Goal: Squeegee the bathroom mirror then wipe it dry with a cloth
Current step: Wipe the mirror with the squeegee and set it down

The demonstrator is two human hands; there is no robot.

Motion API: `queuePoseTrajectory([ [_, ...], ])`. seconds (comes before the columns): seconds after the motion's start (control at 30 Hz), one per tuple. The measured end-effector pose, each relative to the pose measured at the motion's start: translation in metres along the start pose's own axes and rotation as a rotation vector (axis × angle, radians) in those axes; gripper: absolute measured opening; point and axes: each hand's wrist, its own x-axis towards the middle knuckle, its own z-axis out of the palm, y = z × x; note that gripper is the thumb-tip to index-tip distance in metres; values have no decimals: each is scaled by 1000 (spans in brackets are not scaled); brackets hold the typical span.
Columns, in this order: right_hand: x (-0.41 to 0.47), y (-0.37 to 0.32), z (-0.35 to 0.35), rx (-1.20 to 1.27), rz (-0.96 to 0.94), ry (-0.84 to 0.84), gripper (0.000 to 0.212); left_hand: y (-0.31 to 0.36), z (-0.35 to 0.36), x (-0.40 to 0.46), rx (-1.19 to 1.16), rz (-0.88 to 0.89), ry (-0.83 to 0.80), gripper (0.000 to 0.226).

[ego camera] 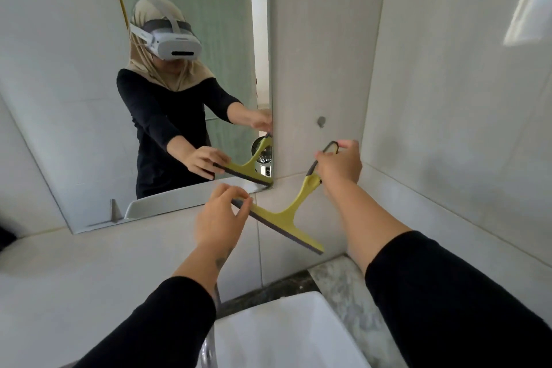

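Observation:
A yellow-green squeegee (286, 215) with a dark rubber blade hangs in the air just below the lower right corner of the mirror (89, 143), off the glass. My right hand (339, 166) grips its dark handle near the tiled wall. My left hand (221, 215) pinches the left end of the blade between thumb and fingers. The mirror reflects a person in a headset and black sleeves holding the same tool. No cloth is in view.
A white basin (286, 334) sits below my arms, with a metal tap (209, 349) at its left edge and a marble counter (337, 281) behind it. Pale tiled walls (448, 128) close in on the right. A small dark hook (321, 121) is fixed to the wall.

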Motion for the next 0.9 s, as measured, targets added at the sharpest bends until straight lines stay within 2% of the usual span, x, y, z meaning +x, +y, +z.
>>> queuePoseTrajectory([
  [0.1,22,-9,6,-90,-153,-38,36,-10,17,1,7,132,-23,7],
  [0.2,43,-8,13,-135,-223,-54,44,-14,38,-2,-98,200,-118,20],
  [0.3,65,-5,17,-180,-251,-35,43,-19,63,-2,-43,345,-214,34],
  [0.43,89,-2,21,-235,-282,-32,43,-22,92,9,107,440,-268,47],
  [0.6,108,3,30,-289,-314,-46,41,-24,114,18,210,423,-338,61],
  [0.83,113,19,44,-296,-319,-30,34,-28,131,20,248,394,-426,67],
  [0.9,111,18,44,-327,-324,-25,38,-26,131,21,268,388,-442,68],
])
